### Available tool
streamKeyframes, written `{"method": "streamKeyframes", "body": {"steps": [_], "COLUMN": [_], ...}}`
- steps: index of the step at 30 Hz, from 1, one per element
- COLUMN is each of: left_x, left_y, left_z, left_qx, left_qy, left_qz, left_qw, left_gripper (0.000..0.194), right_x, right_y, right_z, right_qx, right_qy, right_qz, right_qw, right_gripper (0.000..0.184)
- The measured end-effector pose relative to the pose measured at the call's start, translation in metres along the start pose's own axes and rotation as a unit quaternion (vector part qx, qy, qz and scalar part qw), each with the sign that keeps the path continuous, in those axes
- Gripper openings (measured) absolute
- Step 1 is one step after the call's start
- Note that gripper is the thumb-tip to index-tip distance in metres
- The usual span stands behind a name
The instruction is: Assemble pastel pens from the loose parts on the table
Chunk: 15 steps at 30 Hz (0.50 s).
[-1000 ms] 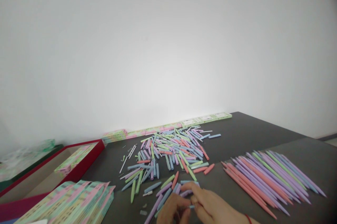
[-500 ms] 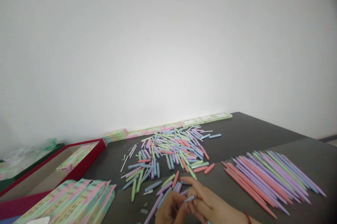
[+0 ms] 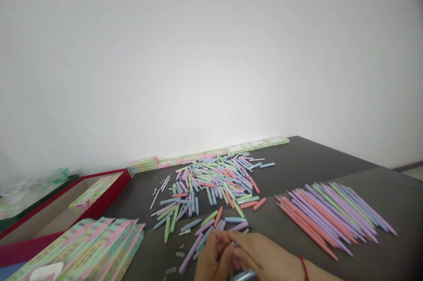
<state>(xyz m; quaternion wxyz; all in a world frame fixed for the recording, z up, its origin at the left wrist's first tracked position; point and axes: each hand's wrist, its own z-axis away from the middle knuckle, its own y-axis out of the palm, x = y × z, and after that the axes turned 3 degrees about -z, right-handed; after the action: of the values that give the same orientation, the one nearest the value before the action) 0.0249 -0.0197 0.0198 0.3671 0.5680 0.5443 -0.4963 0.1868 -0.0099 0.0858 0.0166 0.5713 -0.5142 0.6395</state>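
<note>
My left hand [image 3: 211, 256] and my right hand [image 3: 261, 252] meet at the lower middle, fingers closed together. A light blue pen part [image 3: 243, 276] sticks out below my right hand's fingers. A small bit of blue shows where the fingertips of both hands meet; the rest is hidden. Just beyond my hands lie loose pen parts, among them a purple barrel [image 3: 191, 254], a coral piece [image 3: 218, 217] and a blue piece [image 3: 235, 219]. Further back spreads a large heap of pastel pen parts [image 3: 214, 179].
To the right, a row of long pointed pens [image 3: 330, 217] lies side by side on the dark table [image 3: 333, 157]. Printed cartons [image 3: 89, 250] fan out at the lower left, beside a red box [image 3: 112, 193]. Flat boxes [image 3: 257, 144] line the wall.
My hands have drawn closer together, and the right index finger has come down over the blue piece. A light blue part now shows below my right hand. The view has shifted slightly.
</note>
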Motion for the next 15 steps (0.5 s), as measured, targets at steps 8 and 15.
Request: {"method": "streamKeyframes", "body": {"steps": [8, 15], "left_x": [-0.006, 0.013], "left_y": [0.002, -0.005], "left_z": [0.005, -0.001], "left_qx": [0.032, 0.078], "left_qy": [-0.011, 0.246], "left_qz": [-0.094, -0.425], "left_qw": [0.995, 0.868], "left_gripper": [0.029, 0.029], "right_x": [-0.019, -0.017], "right_y": [0.019, -0.019], "right_z": [0.0, 0.028], "right_qx": [-0.058, -0.121], "right_qy": [0.022, 0.102], "right_qz": [0.011, 0.019], "right_qw": [0.998, 0.987], "right_gripper": [0.019, 0.016]}}
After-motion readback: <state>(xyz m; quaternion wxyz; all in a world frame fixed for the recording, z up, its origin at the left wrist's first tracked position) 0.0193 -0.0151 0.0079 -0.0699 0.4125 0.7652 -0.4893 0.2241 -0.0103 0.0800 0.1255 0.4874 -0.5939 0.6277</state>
